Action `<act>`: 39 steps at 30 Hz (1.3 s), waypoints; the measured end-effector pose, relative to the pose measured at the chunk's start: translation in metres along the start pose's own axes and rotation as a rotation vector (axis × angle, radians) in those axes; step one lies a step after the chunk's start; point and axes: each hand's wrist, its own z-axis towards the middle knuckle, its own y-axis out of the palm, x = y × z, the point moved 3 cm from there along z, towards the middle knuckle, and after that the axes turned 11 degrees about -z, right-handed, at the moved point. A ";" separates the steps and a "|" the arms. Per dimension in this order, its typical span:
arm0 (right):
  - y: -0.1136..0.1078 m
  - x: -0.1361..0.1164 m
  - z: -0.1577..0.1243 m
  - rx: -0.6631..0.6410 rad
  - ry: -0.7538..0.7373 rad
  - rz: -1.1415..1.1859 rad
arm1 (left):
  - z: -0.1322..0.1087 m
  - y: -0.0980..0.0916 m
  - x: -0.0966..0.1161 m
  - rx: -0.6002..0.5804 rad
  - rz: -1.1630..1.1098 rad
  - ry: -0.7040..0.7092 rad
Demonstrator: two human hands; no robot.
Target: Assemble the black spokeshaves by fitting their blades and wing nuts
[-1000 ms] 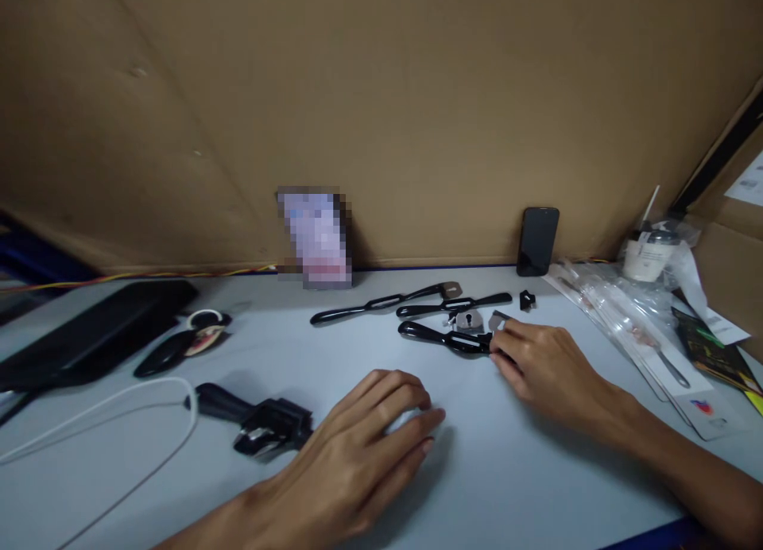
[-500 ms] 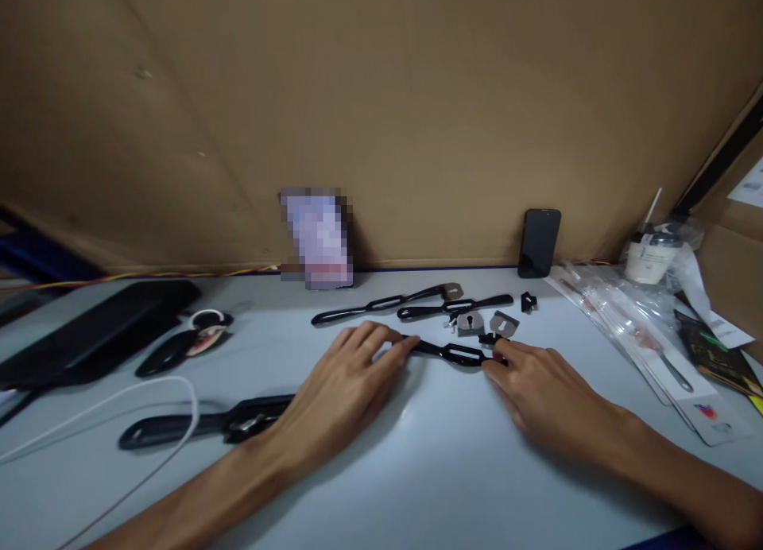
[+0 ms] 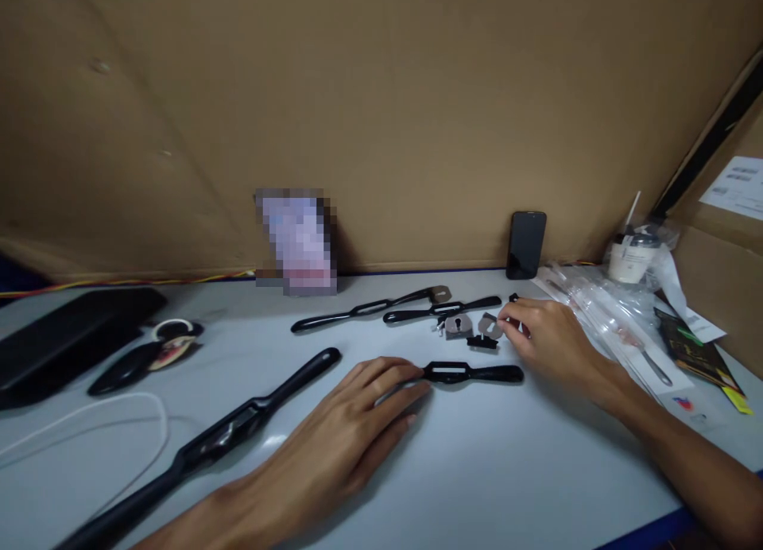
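My left hand [image 3: 351,431] lies over the left handle of a black two-handled tool body [image 3: 470,373] on the pale table, fingers curled on it. My right hand [image 3: 545,335] reaches to the small parts behind it, fingertips pinched at a grey metal plate [image 3: 489,324] beside another grey plate with a keyhole slot [image 3: 458,324] and a small black clamp piece [image 3: 482,342]. Two more black tool bodies [image 3: 363,310] [image 3: 441,308] lie further back. A larger assembled black tool [image 3: 226,435] lies diagonally at my left forearm.
A dark phone [image 3: 525,244] and a blurred card [image 3: 296,240] lean on the cardboard wall. Plastic packets [image 3: 613,327] and a white jar [image 3: 625,260] sit at right. A black case [image 3: 65,335], a keyring [image 3: 160,347] and a white cable [image 3: 83,423] lie at left.
My right hand left the tool body's right end and moved back to the small parts. The tool body slid toward me under my left hand. The large tool now lies diagonally.
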 end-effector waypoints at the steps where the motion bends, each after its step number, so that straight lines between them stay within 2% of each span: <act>1: 0.002 0.000 0.000 -0.005 0.006 0.009 | 0.000 0.000 0.000 0.023 -0.028 -0.014; 4: 0.005 -0.003 0.000 -0.004 0.011 0.009 | -0.001 -0.002 -0.001 0.089 -0.057 -0.052; 6: 0.007 -0.005 -0.001 0.002 -0.007 0.002 | -0.001 -0.001 -0.003 0.090 -0.061 -0.094; 10: 0.012 -0.012 -0.004 -0.029 -0.069 0.016 | 0.000 0.001 -0.005 0.011 -0.112 -0.111; 14: 0.014 -0.012 -0.004 -0.013 -0.059 0.047 | 0.003 -0.002 0.000 -0.050 -0.139 -0.031; 20: 0.003 0.021 0.008 0.236 0.121 0.099 | 0.005 -0.004 0.008 -0.059 -0.155 0.055; 24: -0.001 0.041 0.014 0.298 0.186 0.086 | 0.004 -0.002 0.005 -0.051 -0.157 0.029; 26: 0.001 0.038 0.014 0.252 0.112 0.107 | 0.003 0.000 0.004 -0.062 -0.148 0.024; 29: 0.009 0.016 0.007 0.086 -0.110 0.110 | 0.005 -0.002 0.006 -0.064 -0.136 0.024; 31: 0.015 0.001 0.001 -0.018 -0.192 0.052 | 0.006 -0.003 0.007 -0.070 -0.131 0.031; 34: 0.020 -0.011 -0.005 -0.096 -0.220 -0.040 | 0.007 -0.003 0.009 -0.065 -0.126 0.034; 39: 0.028 -0.017 -0.004 -0.080 -0.250 0.016 | 0.004 0.000 0.006 -0.063 -0.122 0.026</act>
